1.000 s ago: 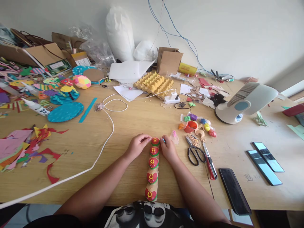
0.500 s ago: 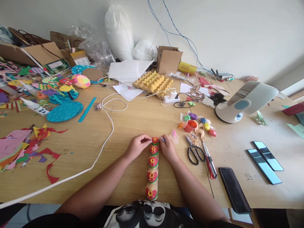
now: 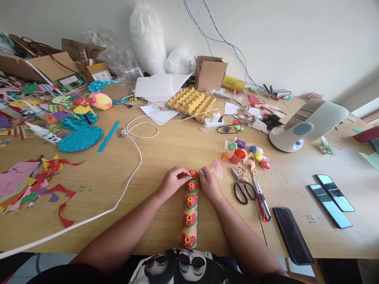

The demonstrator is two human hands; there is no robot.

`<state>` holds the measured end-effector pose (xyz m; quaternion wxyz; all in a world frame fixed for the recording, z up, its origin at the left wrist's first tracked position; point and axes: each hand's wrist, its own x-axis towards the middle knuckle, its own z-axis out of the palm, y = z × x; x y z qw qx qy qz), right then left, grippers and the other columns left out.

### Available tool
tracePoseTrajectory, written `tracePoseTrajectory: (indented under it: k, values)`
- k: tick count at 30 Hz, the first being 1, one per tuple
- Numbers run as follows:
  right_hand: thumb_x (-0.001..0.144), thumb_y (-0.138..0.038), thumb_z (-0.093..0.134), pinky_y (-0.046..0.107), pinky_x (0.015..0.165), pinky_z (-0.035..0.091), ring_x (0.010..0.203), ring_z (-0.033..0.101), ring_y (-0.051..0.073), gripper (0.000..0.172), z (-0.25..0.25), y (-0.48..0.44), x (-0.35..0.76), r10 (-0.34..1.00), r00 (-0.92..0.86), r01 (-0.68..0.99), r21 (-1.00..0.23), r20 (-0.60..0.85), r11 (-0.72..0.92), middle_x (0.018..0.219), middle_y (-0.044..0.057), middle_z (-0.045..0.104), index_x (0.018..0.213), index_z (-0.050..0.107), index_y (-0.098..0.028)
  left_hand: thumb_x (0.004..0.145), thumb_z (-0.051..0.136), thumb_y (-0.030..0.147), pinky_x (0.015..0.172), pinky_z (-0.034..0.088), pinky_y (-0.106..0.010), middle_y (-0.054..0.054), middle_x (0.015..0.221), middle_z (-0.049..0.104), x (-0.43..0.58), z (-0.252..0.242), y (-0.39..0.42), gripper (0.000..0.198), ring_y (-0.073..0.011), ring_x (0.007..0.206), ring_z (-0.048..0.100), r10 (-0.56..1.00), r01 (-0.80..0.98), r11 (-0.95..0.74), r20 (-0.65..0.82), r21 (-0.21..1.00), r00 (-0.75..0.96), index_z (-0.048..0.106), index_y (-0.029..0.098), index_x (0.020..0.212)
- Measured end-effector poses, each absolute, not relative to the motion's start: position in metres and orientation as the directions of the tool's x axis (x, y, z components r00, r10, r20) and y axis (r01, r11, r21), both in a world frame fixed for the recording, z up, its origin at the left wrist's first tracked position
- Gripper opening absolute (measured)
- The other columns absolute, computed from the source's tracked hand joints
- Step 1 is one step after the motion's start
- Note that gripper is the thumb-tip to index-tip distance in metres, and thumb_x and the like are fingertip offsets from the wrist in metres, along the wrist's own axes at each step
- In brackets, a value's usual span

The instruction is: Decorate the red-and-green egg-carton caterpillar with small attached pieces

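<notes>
A row of egg-carton cups (image 3: 190,219), tan with red, green and yellow clay decoration, runs lengthwise from the table's front edge away from me. My left hand (image 3: 174,179) is at the far cup, thumb and forefinger pinched against its left side. Anything between those fingertips is too small to make out. On the right side of the same cup, my right hand (image 3: 209,183) is closed, with a small blue item (image 3: 203,172) showing at its fingertips. Most of that item is hidden by the fingers. A clear bag with pink clay (image 3: 217,169) lies just beyond the right hand.
Black scissors (image 3: 244,187) and a red utility knife (image 3: 262,201) lie to the right, near a phone (image 3: 293,236). Behind them are bagged clays (image 3: 260,157) and a white fan (image 3: 302,126). A white cable (image 3: 118,201) crosses the left side. Paper scraps (image 3: 26,181) lie farther left.
My left fingertips have shifted slightly right, farther over the far cup. The right hand and the row of cups have stayed almost where they were.
</notes>
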<state>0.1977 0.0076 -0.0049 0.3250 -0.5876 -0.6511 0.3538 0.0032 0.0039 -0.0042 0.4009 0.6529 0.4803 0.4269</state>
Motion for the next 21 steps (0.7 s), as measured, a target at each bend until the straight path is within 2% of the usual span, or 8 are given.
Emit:
tracePoseTrajectory:
  k: [13, 21]
  values:
    - [0.097, -0.042, 0.044, 0.030, 0.066, 0.038, 0.071, 0.054, 0.018, 0.026, -0.0066, 0.0076, 0.1977, 0.995, -0.100, 0.522, -0.851, 0.013, 0.063, 0.074, 0.000, 0.060, 0.081, 0.050, -0.023, 0.082, 0.076, 0.034, 0.070, 0.047, -0.026, -0.001, 0.083, 0.068, 0.0031, -0.0095, 0.0058, 0.016, -0.0149, 0.074, 0.059, 0.982, 0.270, -0.127, 0.083, 0.954, 0.167, 0.068, 0.019, 0.083]
    - [0.097, -0.042, 0.044, 0.030, 0.065, 0.038, 0.070, 0.055, 0.018, 0.026, -0.0079, 0.0084, 0.1983, 0.994, -0.104, 0.520, -0.851, 0.021, 0.072, 0.073, 0.000, 0.061, 0.081, 0.051, -0.023, 0.084, 0.074, 0.041, 0.081, 0.053, -0.029, -0.003, 0.091, 0.074, -0.0038, -0.0097, 0.0082, 0.022, -0.0174, 0.085, 0.066, 0.984, 0.179, -0.051, 0.018, 0.983, 0.178, 0.072, 0.020, 0.092]
